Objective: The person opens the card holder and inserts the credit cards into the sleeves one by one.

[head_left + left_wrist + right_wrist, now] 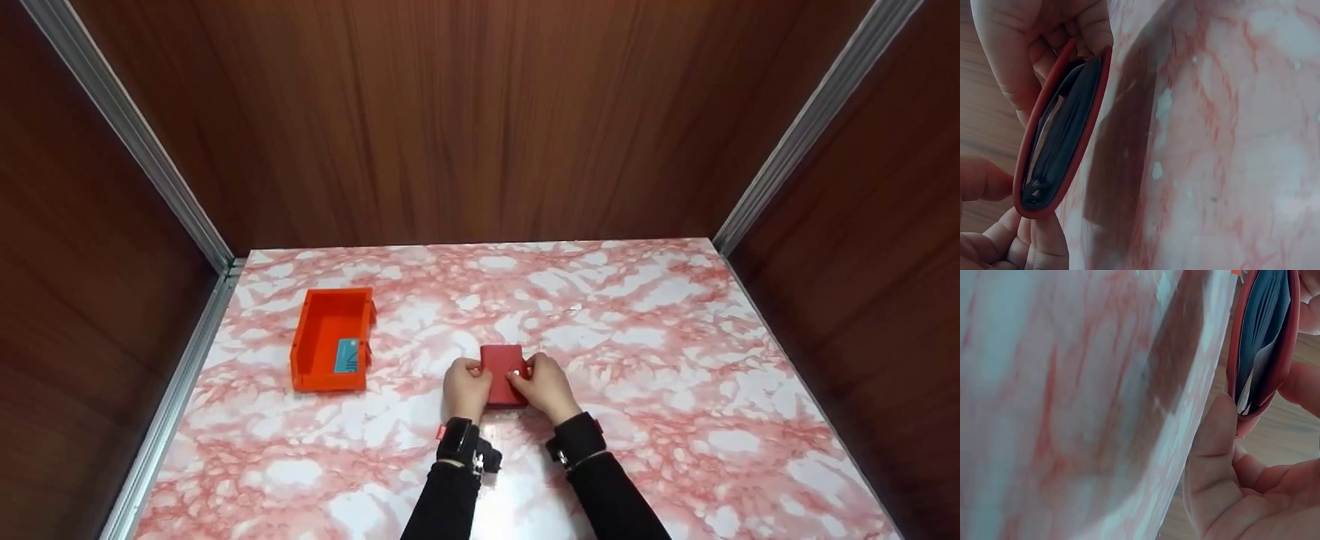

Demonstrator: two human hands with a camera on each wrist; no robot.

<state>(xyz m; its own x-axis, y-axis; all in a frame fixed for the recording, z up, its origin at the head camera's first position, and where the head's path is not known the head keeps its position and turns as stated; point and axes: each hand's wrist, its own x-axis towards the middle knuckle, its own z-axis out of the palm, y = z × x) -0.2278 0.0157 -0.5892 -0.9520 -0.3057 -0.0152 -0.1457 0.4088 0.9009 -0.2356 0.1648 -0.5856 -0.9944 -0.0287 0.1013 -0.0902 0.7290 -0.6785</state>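
Observation:
A red card holder (501,360) is held between both hands near the middle of the table. At its left side edge, the left hand (466,388) pinches it with thumb on top and fingers curled beneath. On the opposite edge, the right hand (547,386) pinches it the same way, thumb lying on the cover. Both wrist views look into its end, where dark inner sleeves (1067,129) show between slightly parted red covers. Thin stacked leaves (1266,315) fan a little inside. A shadow below shows it raised off the tabletop in the wrist views.
An orange open bin (315,381) stands at the left of the pink-and-white marbled table (645,337). Inside it lies a blue card (346,355). Dark wood panels (480,120) with metal edge rails (169,165) enclose the back and sides.

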